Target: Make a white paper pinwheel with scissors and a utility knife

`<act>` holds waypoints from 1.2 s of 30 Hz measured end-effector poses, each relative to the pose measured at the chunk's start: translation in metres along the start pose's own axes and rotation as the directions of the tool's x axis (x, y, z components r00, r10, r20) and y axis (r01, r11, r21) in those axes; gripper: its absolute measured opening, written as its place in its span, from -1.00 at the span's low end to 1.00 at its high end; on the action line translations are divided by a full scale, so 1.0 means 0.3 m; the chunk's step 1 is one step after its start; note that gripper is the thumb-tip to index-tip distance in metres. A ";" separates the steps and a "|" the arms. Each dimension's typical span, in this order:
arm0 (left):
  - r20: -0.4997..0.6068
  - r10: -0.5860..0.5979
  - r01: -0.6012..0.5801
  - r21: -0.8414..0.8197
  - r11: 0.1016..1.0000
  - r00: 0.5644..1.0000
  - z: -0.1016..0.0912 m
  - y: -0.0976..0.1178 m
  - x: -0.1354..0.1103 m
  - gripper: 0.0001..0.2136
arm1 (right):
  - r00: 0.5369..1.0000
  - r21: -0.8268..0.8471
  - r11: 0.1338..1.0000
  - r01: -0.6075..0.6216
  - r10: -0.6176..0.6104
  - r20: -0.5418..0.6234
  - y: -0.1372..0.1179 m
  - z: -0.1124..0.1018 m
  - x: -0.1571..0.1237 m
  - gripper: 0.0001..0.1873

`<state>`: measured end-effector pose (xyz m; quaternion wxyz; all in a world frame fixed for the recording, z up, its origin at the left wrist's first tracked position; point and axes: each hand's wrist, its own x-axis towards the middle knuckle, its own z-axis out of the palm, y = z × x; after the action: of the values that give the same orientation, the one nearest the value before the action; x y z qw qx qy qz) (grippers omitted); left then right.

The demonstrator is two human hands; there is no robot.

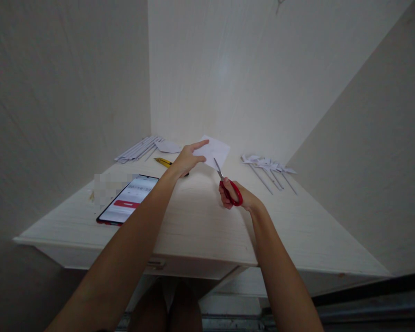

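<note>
Pinwheels [269,164] seem finished right of the unfolded paper [215,148] our left hand [186,160] pinches, our right hand [238,190] gripping scissors [221,175].

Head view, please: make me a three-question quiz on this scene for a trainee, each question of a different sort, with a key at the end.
1. Open question: which hand holds the red-handled scissors?
2. True or false: the phone lies face down on the desk.
3. Multiple choice: where are the paper pinwheels on sticks?
A) Under the phone
B) On the desk, to the right of the held white paper
C) In the left hand

Key:
1. The right hand.
2. False: its lit screen faces up.
3. B. The left hand holds the white paper instead.
</note>
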<state>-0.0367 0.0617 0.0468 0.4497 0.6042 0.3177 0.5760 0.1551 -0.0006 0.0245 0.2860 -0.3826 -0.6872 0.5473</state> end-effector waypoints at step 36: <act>0.010 -0.004 0.004 0.030 1.000 1.000 -0.011 -0.027 0.011 -0.38 | 0.995 -0.149 0.987 -0.059 0.045 -0.093 -0.031 0.010 -0.012 -0.46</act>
<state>-0.0385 0.0684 0.0406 0.4432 0.6134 0.3252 0.5671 0.1528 -0.0061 0.0330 0.2721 -0.4452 -0.7031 0.4832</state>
